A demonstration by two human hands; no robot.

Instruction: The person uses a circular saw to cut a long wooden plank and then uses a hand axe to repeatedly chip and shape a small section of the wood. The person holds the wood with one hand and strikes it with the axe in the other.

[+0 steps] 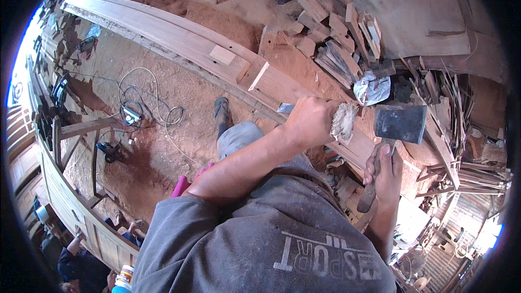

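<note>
Wooden panel point(103, 233): at 8 o'clock, its long curved edge facing the middle; a co-worker's hand point(79, 236) is at its outer side.
White box point(131, 116): at 9 o'clock on the floor, with tangled cords looping around it.
Floor point(190, 97): the broad sawdust-strewn stretch between the cords and the plank gives the widest room; a sandalled foot point(221, 108) is there, near the plank's edge.
Plank point(173, 35): long, running from 10 o'clock past the middle toward 4 o'clock; a small wood block point(223, 55) lies on it at 11 o'clock.
Left hand point(312, 122): just off the middle toward 3 o'clock, closed in a fist around a chisel point(344, 122).
Chisel ends: blade toward 9 o'clock, frayed butt toward 3; contact between blade and plank cannot be told.
Offcuts point(339, 35): heaped at 1 o'clock beyond the plank's far edge.
Gap: narrow, between chisel butt and tool head.
Right hand point(385, 168): between 3 and 4 o'clock, fingers wrapped around a wooden-handled tool point(400, 125).
Tool head: dark, blocky, at 3 o'clock; mallet or axe, cannot tell.
Sticks point(446, 114): piled beyond it, also at 3.
</note>
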